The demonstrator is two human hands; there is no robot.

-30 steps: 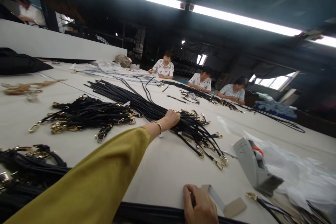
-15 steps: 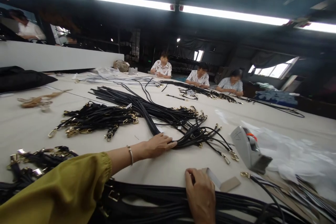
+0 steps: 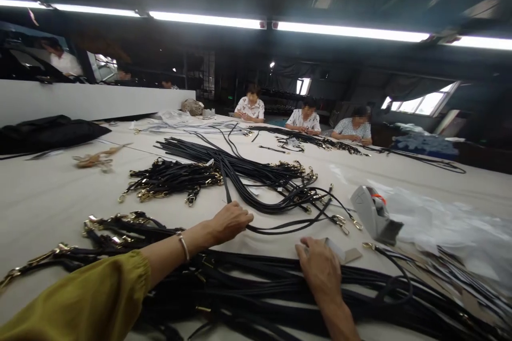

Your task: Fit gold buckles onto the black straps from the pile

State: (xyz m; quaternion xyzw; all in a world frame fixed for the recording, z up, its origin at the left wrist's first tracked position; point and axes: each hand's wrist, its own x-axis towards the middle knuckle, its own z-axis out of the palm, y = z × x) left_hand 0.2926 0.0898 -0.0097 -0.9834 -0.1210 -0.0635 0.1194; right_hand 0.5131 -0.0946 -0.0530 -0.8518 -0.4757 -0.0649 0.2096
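My left hand (image 3: 231,222), a bracelet on its wrist, is closed around a black strap (image 3: 276,228) that runs right towards gold clasps. Just beyond it lies a pile of long black straps (image 3: 256,170) with gold clips at the right end. My right hand (image 3: 321,265) rests over the edge of a thick bundle of black straps (image 3: 256,282) along the near side, its fingers loosely bent and apart. A small grey and brown card piece (image 3: 350,254) lies beside those fingers, partly hidden by them.
A grey tape dispenser (image 3: 376,216) stands at the right, with clear plastic sheeting (image 3: 436,224) behind it. Shorter clasped straps (image 3: 172,178) lie left of centre. A black bag (image 3: 52,136) is at far left. Several people sit across the table (image 3: 132,256).
My left hand has drawn a black strap slightly left and towards me, away from the pile. My right hand has shifted a little up and right in view; the view has tilted.
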